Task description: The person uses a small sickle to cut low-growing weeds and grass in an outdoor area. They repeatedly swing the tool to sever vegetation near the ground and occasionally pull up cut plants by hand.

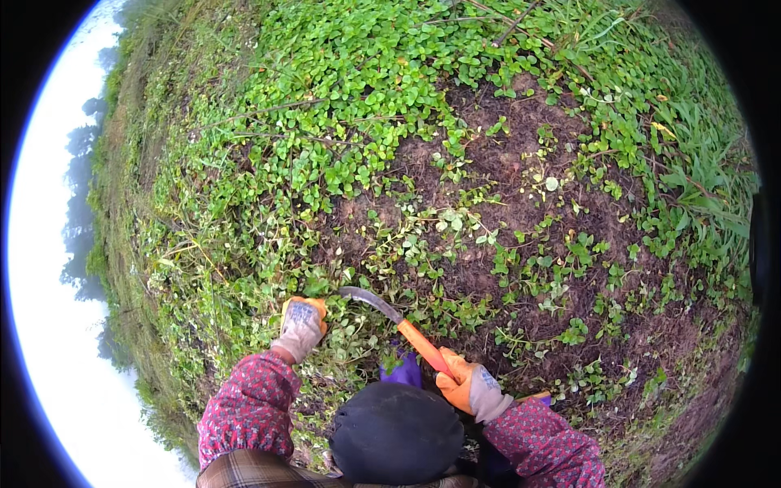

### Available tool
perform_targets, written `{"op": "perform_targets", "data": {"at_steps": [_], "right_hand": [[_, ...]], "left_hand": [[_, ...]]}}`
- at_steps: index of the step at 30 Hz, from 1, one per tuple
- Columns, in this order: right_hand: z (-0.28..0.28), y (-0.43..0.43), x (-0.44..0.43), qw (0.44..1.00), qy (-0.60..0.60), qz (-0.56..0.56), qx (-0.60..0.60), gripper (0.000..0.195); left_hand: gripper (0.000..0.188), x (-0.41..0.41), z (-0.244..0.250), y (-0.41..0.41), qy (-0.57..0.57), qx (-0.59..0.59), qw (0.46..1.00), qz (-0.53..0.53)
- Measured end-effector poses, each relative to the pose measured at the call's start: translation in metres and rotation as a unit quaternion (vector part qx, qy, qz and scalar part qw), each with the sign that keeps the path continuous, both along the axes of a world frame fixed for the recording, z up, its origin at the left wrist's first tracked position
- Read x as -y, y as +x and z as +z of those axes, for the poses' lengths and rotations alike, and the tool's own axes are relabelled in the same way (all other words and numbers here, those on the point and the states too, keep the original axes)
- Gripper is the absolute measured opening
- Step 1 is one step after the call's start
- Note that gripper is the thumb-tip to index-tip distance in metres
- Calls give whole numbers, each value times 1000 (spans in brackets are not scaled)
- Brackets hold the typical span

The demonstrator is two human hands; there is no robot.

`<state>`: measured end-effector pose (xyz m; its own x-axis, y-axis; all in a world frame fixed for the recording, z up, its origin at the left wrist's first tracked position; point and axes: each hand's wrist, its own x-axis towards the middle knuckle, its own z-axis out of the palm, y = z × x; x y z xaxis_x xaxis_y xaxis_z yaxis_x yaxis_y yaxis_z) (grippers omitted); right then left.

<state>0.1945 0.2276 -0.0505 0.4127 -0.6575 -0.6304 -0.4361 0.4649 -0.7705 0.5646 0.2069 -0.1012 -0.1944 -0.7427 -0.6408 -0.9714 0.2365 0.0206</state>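
Observation:
A sickle with an orange handle and a curved metal blade is in my right hand, gloved in orange and pale grey. Its blade reaches left over the low plants, with the tip close to my left hand. That hand wears a matching glove and is closed in a fist at a clump of leafy stems. The fingers' undersides are hidden, but leaves show right at the fist. Loose, paler cut-looking stems lie between the hands.
Dense green ground cover spreads ahead. Dark soil with sparse sprigs lies to the right. Thin dry stems cross the leaves. A rounded black object and a purple boot toe are close to me. Taller grass grows far right.

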Motion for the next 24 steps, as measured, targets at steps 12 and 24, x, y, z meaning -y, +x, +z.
{"op": "perform_targets", "data": {"at_steps": [12, 24], "right_hand": [[-25, 0, 40, 988, -114, 65, -80, 51], [69, -116, 87, 994, -39, -80, -71, 45]], "left_hand": [[24, 16, 56, 8, 175, 147, 973, 17], [18, 142, -75, 4, 188, 73, 977, -73]]}}
